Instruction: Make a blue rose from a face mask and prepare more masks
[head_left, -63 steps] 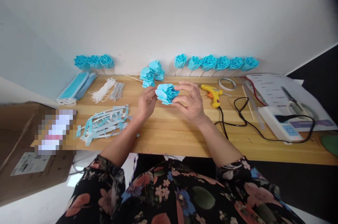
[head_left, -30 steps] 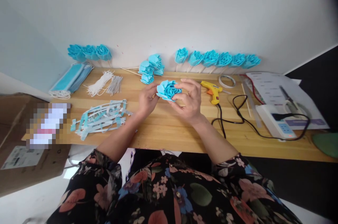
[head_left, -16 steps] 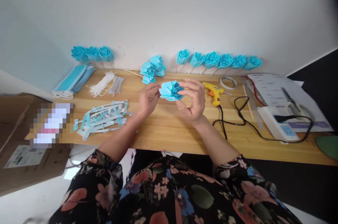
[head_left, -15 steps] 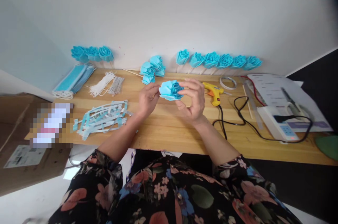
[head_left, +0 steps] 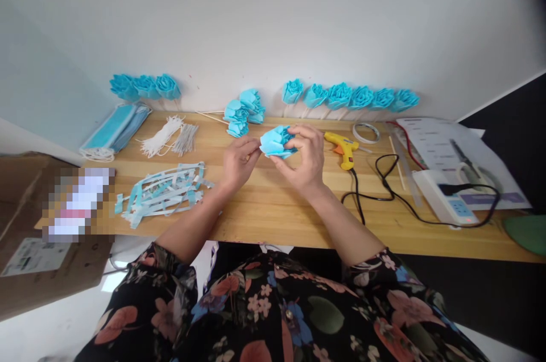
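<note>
A light blue artificial flower (head_left: 276, 142) is held sideways above the middle of the table, its petals toward the right. My left hand (head_left: 239, 164) pinches it at the base, where a stem would be; the fingers hide that part. Curled around the petals from the right, my right hand (head_left: 303, 158) grips the bloom between thumb and fingers. Just behind the hands, a small cluster of finished blue flowers (head_left: 237, 114) lies on the table with thin sticks pointing left. To the right of my right hand is a yellow glue gun (head_left: 347, 150).
More flowers (head_left: 340, 95) lean on the wall. At left are face masks (head_left: 117, 127), white ear loops (head_left: 161, 137), cut strips (head_left: 164, 194), a blurred phone (head_left: 81, 202) and a cardboard box (head_left: 21, 197). Tape (head_left: 365, 133), scissors (head_left: 467, 165), and a power strip (head_left: 443, 197) with a black cable lie right.
The flower has turned slightly in my hands, showing more outer petals. My right hand has shifted a little left and wraps further around the bloom. The whole view has moved slightly.
</note>
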`<state>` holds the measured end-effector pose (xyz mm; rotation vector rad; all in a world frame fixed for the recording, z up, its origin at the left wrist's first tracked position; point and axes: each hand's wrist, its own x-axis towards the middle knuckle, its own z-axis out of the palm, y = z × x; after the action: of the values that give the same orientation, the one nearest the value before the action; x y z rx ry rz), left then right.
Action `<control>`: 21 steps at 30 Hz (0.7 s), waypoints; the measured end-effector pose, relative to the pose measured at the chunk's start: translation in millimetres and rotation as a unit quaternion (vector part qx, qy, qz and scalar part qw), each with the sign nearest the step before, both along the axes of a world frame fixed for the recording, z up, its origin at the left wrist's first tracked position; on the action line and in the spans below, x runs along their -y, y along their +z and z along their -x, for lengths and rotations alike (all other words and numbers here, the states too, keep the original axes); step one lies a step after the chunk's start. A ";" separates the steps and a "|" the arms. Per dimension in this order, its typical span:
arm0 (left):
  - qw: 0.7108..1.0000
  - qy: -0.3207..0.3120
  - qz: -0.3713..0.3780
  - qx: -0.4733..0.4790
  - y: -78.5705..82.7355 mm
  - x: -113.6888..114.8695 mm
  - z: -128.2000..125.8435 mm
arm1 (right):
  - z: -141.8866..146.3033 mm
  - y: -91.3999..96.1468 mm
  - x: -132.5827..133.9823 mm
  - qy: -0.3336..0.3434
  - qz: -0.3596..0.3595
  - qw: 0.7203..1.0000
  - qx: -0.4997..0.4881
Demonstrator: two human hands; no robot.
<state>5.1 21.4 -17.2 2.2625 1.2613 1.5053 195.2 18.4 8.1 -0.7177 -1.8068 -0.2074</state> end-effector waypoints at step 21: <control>1.000 0.022 -0.006 0.005 -2.2 -5.6 7.6 | -10.7 4.0 -0.2 0.043 -0.005 0.997 -0.069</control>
<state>-2.5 27.0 -19.5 2.2456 1.3121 1.5416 206.0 18.6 12.0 -0.6310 -1.7001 -0.1068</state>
